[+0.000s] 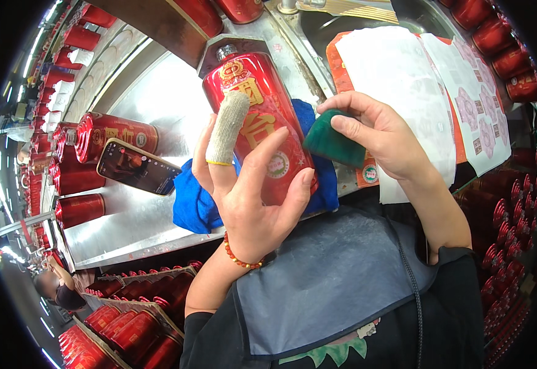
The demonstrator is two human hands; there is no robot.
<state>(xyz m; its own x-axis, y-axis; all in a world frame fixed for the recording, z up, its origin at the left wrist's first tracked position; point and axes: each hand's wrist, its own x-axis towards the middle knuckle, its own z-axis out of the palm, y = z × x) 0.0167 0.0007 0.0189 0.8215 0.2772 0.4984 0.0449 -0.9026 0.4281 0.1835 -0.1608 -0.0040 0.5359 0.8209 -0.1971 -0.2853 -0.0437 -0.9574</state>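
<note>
Red bottle patterned in gold, bright blue cloth on both sides of the bottle, dark green pad to its right, cream yellow-edged finger cover overlapping the bottle, pink-patterned white sheet farther right of the bottle.

The shirt is black and the apron is grey. The left hand has a cream finger cover and, at the wrist, red and gold beads.
</note>
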